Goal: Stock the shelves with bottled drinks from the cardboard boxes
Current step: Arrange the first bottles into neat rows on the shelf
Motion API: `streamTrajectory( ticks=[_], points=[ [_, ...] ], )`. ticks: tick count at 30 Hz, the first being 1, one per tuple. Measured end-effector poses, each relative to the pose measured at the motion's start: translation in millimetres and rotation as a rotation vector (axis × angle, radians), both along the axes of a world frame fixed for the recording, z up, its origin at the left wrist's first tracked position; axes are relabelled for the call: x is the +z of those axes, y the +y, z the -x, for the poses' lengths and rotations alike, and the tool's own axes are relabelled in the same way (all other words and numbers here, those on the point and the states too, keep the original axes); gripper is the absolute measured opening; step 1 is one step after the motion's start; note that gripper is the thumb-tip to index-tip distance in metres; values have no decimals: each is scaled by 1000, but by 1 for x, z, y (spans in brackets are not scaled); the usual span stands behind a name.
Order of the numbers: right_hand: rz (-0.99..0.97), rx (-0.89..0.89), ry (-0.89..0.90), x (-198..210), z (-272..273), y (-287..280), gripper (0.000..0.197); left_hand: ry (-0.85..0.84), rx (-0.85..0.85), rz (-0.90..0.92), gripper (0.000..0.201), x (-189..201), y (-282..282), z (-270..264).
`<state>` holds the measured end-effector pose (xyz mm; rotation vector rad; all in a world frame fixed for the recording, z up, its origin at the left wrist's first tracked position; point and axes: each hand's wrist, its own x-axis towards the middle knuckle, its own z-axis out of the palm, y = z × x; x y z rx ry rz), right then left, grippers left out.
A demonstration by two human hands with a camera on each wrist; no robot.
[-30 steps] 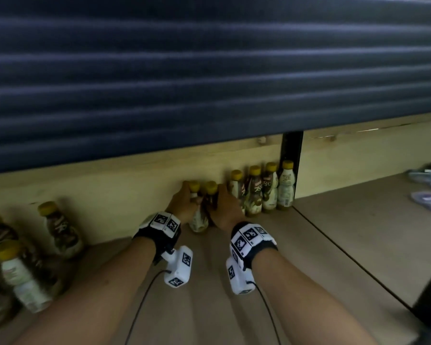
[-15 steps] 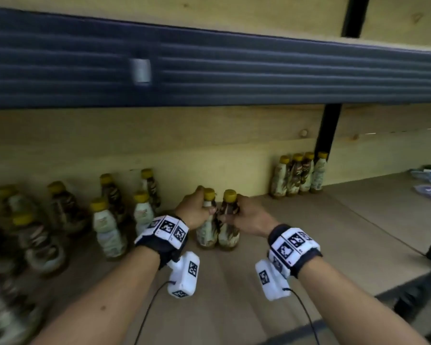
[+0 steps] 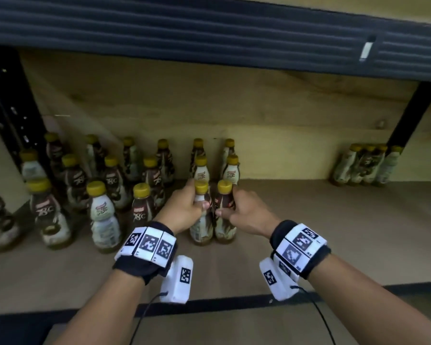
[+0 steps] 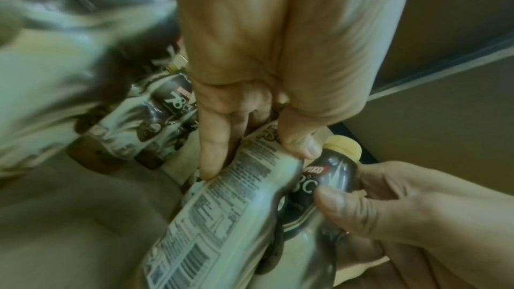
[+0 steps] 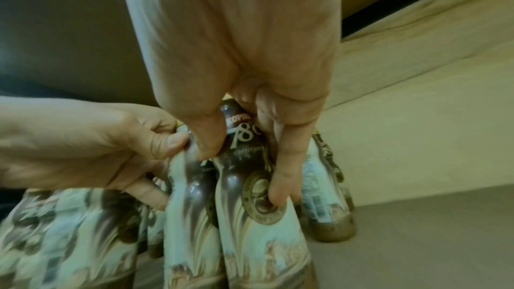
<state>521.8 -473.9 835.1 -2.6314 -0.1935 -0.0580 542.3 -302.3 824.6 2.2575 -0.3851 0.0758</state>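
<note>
Now your left hand [image 3: 182,210] grips one bottle [image 3: 201,220], your right hand [image 3: 244,210] another [image 3: 225,215], side by side, moved leftward along the shelf [image 3: 334,232] from the far-right cluster [image 3: 366,165] to just right of the stocked rows [image 3: 105,185], ready to set down.

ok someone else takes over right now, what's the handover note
Left hand grips the light-label bottle; right hand grips the dark-label bottle. Both stand upright, side by side, on the shelf board at the front of the main block of bottles.
Done: that block is stocked; four more bottles stand far right by the back wall.
Left: release this pair, fetch more. No boxes in view.
</note>
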Motion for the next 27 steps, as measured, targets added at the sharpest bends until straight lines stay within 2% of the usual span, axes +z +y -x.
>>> streamTrajectory(
  ticks=[3, 9, 11, 13, 15, 20, 27],
  points=[
    [85, 9, -49, -6, 8, 1, 39, 1, 59, -29, 36, -1, 2, 9],
    [0, -60, -19, -8, 20, -35, 44, 38, 130, 19, 40, 2, -3, 17],
    [-12, -52, -16, -5, 21, -38, 41, 62, 144, 134, 42, 0, -4, 19],
    [-16, -45, -26, -4, 21, -33, 38, 92, 167, 301, 36, -4, -3, 22],
    [-18, -50, -40, -6, 22, -28, 35, 106, 184, 391, 28, -4, -4, 24],
    [-46, -111, -78, -12, 27, -23, 35, 80, 171, 390, 18, -7, -4, 20],
    [-43, -141, -71, -8, 23, -18, 37, 4, 178, 427, 22, -15, -7, 25]
  ],
)
